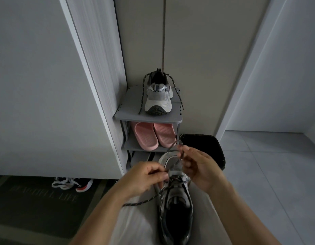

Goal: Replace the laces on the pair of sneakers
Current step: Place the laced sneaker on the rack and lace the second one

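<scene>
Pale grey floor tiles [270,167] filled the right side of a dim entryway, and a dark doormat [38,204] with faint lettering lay at the lower left. A white cabinet [38,85] rose on the left, with a pair of white, black and red shoes [73,184] tucked under its bottom edge. Against the beige wall behind stood a small grey shoe rack [126,110]. Its top shelf carried one grey sneaker [157,101], heel toward the camera, its speckled laces hanging loose down both sides. Pink slippers [153,137] sat side by side on the shelf below, and a black bin [204,144] stood just beside the rack on the right.

Nearer the camera, the other sneaker [176,207] rested on the person's lap, on light trousers [135,228], toe pointing away. The left hand [144,179] had its fingers curled, pinching the dark lace [140,202] right at the front eyelets. The right hand [201,168] pinched the same lace higher up, between thumb and fingertips (its other fingers loosely bent), holding the strand taut above the toe. One free end trailed off to the left across the left wrist.
</scene>
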`<action>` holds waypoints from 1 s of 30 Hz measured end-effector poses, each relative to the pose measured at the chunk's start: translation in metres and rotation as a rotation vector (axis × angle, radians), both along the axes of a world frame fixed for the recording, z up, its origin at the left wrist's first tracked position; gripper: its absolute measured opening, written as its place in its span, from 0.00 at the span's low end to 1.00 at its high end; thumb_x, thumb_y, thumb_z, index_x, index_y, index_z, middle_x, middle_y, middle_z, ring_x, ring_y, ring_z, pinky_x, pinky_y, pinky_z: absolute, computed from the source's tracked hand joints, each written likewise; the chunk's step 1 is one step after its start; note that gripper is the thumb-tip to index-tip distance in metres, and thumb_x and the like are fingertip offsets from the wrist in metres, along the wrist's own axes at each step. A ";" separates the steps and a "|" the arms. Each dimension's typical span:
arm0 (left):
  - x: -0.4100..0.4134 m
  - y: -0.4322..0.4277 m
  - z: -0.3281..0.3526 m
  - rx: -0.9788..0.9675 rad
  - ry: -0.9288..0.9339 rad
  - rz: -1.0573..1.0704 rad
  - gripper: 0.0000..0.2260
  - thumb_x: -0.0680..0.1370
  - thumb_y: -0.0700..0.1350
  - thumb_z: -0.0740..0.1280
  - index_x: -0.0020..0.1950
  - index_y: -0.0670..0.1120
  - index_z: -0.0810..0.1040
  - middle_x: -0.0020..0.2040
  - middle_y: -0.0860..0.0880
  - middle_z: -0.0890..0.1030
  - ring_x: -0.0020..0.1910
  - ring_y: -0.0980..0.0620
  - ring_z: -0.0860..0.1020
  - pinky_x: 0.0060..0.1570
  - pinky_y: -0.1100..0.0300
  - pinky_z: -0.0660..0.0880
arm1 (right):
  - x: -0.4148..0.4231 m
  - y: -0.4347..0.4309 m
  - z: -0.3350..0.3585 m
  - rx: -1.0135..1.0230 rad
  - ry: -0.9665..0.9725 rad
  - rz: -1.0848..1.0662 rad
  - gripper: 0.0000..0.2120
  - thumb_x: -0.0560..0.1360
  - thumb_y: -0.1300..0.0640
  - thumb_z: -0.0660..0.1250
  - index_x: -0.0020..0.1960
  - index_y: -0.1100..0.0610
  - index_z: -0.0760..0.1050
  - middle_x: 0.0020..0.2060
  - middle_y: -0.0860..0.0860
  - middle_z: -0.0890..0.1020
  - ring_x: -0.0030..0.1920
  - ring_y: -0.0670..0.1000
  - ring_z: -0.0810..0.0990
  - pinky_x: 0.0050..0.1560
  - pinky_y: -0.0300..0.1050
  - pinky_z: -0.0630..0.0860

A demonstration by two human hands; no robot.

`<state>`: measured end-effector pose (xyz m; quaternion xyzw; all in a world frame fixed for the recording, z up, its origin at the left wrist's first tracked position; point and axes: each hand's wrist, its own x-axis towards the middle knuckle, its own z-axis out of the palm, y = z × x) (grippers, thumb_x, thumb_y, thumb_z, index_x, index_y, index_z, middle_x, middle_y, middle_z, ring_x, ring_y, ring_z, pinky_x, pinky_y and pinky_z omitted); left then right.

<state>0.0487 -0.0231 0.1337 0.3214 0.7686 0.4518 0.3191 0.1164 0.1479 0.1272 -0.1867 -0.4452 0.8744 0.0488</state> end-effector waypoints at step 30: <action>0.005 0.007 -0.034 0.037 0.289 0.191 0.04 0.80 0.44 0.59 0.44 0.49 0.68 0.34 0.54 0.70 0.32 0.60 0.69 0.36 0.69 0.65 | 0.052 -0.001 -0.027 1.157 -0.357 0.117 0.19 0.64 0.31 0.60 0.40 0.44 0.77 0.35 0.43 0.80 0.37 0.47 0.79 0.45 0.52 0.78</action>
